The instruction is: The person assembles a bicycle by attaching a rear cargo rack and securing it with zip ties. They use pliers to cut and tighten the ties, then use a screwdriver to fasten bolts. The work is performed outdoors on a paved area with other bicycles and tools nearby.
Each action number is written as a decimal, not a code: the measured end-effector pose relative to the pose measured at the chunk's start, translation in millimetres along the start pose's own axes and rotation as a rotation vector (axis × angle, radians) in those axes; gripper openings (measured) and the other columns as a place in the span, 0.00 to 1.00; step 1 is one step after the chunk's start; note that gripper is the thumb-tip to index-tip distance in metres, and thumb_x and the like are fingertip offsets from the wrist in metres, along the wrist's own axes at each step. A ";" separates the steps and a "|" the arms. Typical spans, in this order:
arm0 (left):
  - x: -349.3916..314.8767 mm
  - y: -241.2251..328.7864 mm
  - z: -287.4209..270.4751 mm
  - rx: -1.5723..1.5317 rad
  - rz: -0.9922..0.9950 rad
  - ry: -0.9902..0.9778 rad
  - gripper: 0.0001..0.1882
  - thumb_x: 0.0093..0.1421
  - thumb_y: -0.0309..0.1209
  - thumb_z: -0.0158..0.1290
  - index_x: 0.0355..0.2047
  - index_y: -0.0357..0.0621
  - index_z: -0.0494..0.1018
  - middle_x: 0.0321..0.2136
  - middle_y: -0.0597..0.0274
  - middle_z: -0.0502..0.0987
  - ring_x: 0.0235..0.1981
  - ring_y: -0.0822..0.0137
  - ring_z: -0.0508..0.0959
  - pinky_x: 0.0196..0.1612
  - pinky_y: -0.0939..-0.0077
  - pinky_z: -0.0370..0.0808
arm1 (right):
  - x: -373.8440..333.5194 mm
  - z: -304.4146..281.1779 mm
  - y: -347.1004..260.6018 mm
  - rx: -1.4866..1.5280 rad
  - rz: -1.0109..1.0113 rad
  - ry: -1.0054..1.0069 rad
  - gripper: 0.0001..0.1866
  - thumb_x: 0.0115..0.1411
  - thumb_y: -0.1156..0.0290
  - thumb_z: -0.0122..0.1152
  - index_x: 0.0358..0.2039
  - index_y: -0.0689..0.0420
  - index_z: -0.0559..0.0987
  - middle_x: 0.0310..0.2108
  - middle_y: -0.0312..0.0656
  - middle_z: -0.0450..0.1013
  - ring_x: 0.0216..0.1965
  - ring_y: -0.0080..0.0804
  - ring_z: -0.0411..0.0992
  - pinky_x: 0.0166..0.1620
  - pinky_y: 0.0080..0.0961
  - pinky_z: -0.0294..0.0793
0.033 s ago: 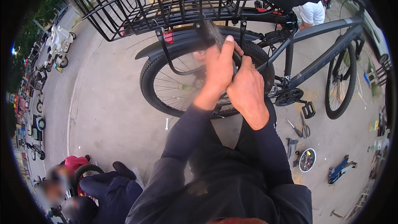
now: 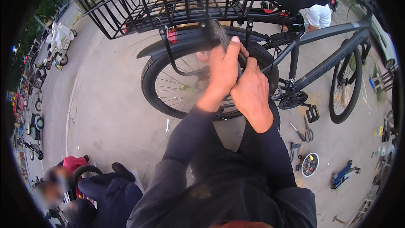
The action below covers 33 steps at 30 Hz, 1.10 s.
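Observation:
Both my hands are closed round a worn grey metal hand tool [image 2: 220, 32]; its kind is hard to make out. My left hand [image 2: 222, 68] wraps its upper part, thumb pointing up along it. Just below and to the right, my right hand [image 2: 253, 95] grips the lower end, touching the left. The tool's upper tip is beside a bolt [image 2: 203, 25] under the black wire basket [image 2: 177, 6]. Behind my hands are the black rear fender [image 2: 152, 50] and the rear wheel [image 2: 147, 88] of a dark grey bicycle [image 2: 333, 63].
A small wrench [image 2: 167, 125] lies left of my legs. To the right are scissors [image 2: 309, 133], a screwdriver [image 2: 298, 132], a hammer-like tool [image 2: 294, 150], a bowl of small parts [image 2: 317, 160] and a blue tool [image 2: 344, 176]. People [image 2: 112, 194] crouch lower left; another person [image 2: 318, 16] is behind the bicycle.
The view has shifted slightly, so the floor tools appear a little farther left. My hands keep the same grip on the tool.

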<state>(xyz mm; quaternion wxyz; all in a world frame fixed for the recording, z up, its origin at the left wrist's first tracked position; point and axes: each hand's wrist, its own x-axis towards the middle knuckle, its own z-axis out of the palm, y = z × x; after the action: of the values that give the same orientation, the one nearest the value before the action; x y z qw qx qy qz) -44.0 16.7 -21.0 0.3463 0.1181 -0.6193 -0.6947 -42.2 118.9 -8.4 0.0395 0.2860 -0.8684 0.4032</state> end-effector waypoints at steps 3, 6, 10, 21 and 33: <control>-1.4 -3.2 -1.2 -0.027 -0.026 0.003 0.24 0.69 0.42 0.47 0.22 0.35 0.76 0.20 0.63 0.76 0.24 0.72 0.71 0.31 0.72 0.68 | 1.8 -3.9 -1.1 0.034 0.070 -0.101 0.25 0.57 0.70 0.63 0.50 0.72 0.68 0.41 0.72 0.75 0.45 0.70 0.74 0.47 0.53 0.72; -6.0 -1.1 -1.2 0.007 -0.026 0.020 0.24 0.68 0.41 0.48 0.22 0.34 0.76 0.20 0.62 0.77 0.24 0.71 0.72 0.32 0.71 0.69 | 2.6 -6.1 -3.8 0.074 0.107 -0.155 0.31 0.56 0.71 0.63 0.57 0.70 0.66 0.42 0.69 0.76 0.47 0.69 0.74 0.49 0.51 0.72; -7.8 11.9 -1.8 -0.182 -0.135 -0.073 0.17 0.69 0.39 0.48 0.30 0.37 0.73 0.25 0.61 0.77 0.30 0.68 0.77 0.38 0.72 0.74 | 4.7 -3.1 -0.5 0.088 0.056 -0.129 0.35 0.56 0.70 0.65 0.62 0.64 0.63 0.41 0.67 0.77 0.46 0.68 0.74 0.48 0.52 0.73; -3.2 -0.9 -7.8 -0.280 -0.135 -0.130 0.15 0.70 0.34 0.49 0.29 0.36 0.70 0.23 0.60 0.76 0.33 0.64 0.81 0.42 0.66 0.79 | 6.8 11.8 14.6 0.106 -0.076 -0.088 0.36 0.53 0.71 0.68 0.60 0.66 0.63 0.42 0.63 0.76 0.41 0.65 0.77 0.40 0.49 0.78; -12.5 -7.3 -16.7 -0.189 -0.128 -0.129 0.14 0.67 0.35 0.48 0.30 0.36 0.72 0.24 0.58 0.77 0.35 0.58 0.83 0.43 0.63 0.79 | -0.9 27.9 24.1 0.144 -0.106 -0.045 0.33 0.53 0.67 0.70 0.56 0.67 0.66 0.37 0.60 0.76 0.36 0.64 0.77 0.36 0.49 0.78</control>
<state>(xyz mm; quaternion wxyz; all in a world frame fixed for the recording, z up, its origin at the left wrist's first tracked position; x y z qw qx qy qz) -27.5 11.5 -34.5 0.2703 0.0793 -0.5634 -0.7766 -49.7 111.5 -43.7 0.0208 0.3425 -0.8214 0.4556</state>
